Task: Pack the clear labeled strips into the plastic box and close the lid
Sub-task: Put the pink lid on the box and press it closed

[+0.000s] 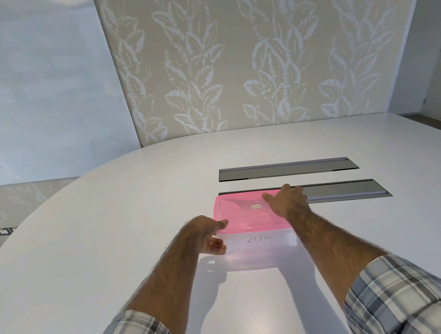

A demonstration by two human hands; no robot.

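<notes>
- The white tabletop is wide and glossy, so a light container would likely slide on it if pushed from one side only.
- Two grey recessed slots run across the tabletop beyond the work; the nearer one passes just behind the box.
- The plastic box sits in the middle of the tabletop, a clear tub with handwriting on its near wall; it looks light, stiff and thin-walled. Whether any strips are inside, I cannot tell.
- Its pink lid lies on top, seemingly flexible; pressing at the rim and corners should seat it best.
- The right hand lies flat on the lid's far right part, its grip spread open, holding nothing.
- The left hand is at the box's left edge, grip loosely open, thumb on the lid rim, fingers curled beside the wall.
</notes>
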